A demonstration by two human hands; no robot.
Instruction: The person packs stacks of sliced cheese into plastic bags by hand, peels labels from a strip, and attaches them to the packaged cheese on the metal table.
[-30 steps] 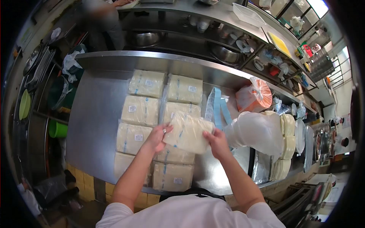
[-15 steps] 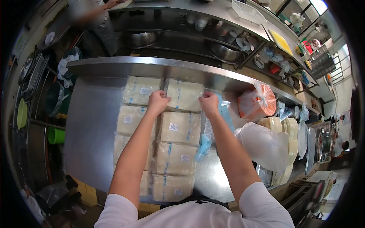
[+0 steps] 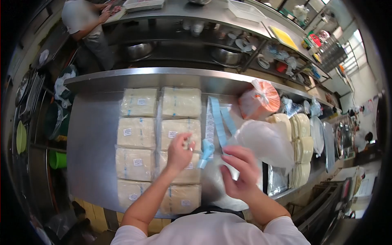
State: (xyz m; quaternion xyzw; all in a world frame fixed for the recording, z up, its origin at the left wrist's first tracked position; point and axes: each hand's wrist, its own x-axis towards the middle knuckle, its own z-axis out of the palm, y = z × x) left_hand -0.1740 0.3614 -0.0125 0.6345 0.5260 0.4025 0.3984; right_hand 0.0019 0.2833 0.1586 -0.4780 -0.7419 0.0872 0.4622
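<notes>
Sealed clear packs of flat, pale sheets lie in two columns on the steel table (image 3: pixel 94 143). Most carry a small white label (image 3: pixel 141 101); on the far right-hand pack (image 3: pixel 181 102) I see only blue print. My left hand (image 3: pixel 179 153) hovers over the right column, fingers loosely curled and apart, somewhat blurred. To its right, my right hand (image 3: pixel 243 171) is raised with fingers spread, holding nothing. Between the hands and the back ledge lie a strip of printed labels (image 3: pixel 209 126) and a light-blue strip (image 3: pixel 218 122), its near end crumpled.
A cloudy plastic bag (image 3: pixel 261 143) lies right of the strips. Behind it stands a tied bag with orange contents (image 3: pixel 259 100). Stacked pale plastic containers (image 3: pixel 300 143) line the right side. A raised steel ledge (image 3: pixel 163 73) bounds the back; a person (image 3: pixel 87 28) works beyond it.
Both hands have left the far right-hand pack and drawn back towards me. The left is now above the right column, the right has opened near the plastic bag. The camera view has shifted.
</notes>
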